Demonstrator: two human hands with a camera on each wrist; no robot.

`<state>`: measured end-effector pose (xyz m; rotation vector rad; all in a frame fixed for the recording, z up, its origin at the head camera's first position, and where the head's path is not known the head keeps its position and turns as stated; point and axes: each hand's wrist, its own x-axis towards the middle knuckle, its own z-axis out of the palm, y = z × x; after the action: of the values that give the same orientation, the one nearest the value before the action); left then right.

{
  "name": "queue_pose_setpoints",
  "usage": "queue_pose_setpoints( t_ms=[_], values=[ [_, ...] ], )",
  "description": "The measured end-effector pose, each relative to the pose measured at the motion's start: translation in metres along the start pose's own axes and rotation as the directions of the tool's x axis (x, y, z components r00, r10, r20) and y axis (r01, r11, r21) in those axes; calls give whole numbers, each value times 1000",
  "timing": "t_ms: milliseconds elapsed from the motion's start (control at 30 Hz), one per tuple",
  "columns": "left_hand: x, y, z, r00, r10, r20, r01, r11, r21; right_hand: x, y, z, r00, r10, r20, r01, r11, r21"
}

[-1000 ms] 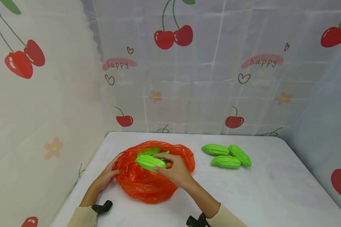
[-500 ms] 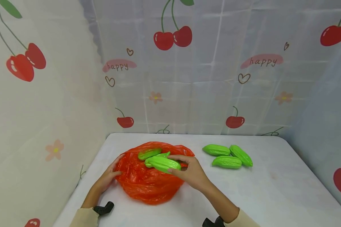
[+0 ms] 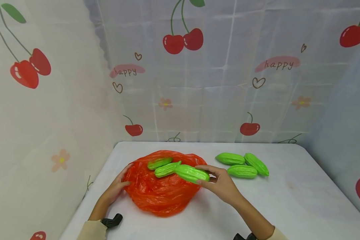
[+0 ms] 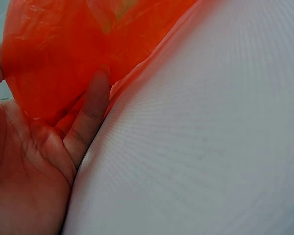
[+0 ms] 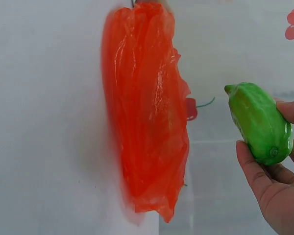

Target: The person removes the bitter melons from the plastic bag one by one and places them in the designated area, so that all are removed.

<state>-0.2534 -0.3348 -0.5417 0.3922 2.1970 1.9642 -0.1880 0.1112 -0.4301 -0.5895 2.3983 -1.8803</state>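
Observation:
A red plastic bag [image 3: 162,196] sits on the table with its mouth spread, two bitter melons [image 3: 165,169] showing in it. My left hand [image 3: 115,190] rests against the bag's left side. In the left wrist view its thumb [image 4: 90,110] lies nearly straight along the film; the other fingers are mostly hidden. Above the bag's right rim, my right hand [image 3: 222,183] pinches a green bitter melon [image 3: 192,174] by its blunt end, between thumb and fingers. The right wrist view shows this held bitter melon [image 5: 260,122] apart from the bag [image 5: 147,112].
Three more bitter melons [image 3: 242,171] lie grouped at the back right of the white table [image 3: 288,200]. Cherry-patterned curtains [image 3: 198,83] stand behind the table and at both sides. A black wrist mount [image 3: 112,221] sits on the left wrist.
My right hand has carried the bitter melon rightward, from over the bag's middle to its right rim. Two bitter melons in the bag are now more exposed. My left hand stays at the bag's side.

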Motion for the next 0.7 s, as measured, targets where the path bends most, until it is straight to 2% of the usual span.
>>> queue_pose_setpoints(
  t_ms=[167, 433, 700],
  values=[
    [3, 0, 1, 1000, 5, -2, -5, 1000, 4, -6, 3, -15, 1000, 4, -21, -5, 999, -40],
    [-2, -2, 2, 999, -35, -28, 36, 999, 6, -20, 14, -31, 999, -1, -38, 1, 1000, -21],
    [-1, -2, 1, 1000, -9, -17, 9, 1000, 2, -30, 24, -47, 997, 17, -79, -22, 998, -66]
  ],
)
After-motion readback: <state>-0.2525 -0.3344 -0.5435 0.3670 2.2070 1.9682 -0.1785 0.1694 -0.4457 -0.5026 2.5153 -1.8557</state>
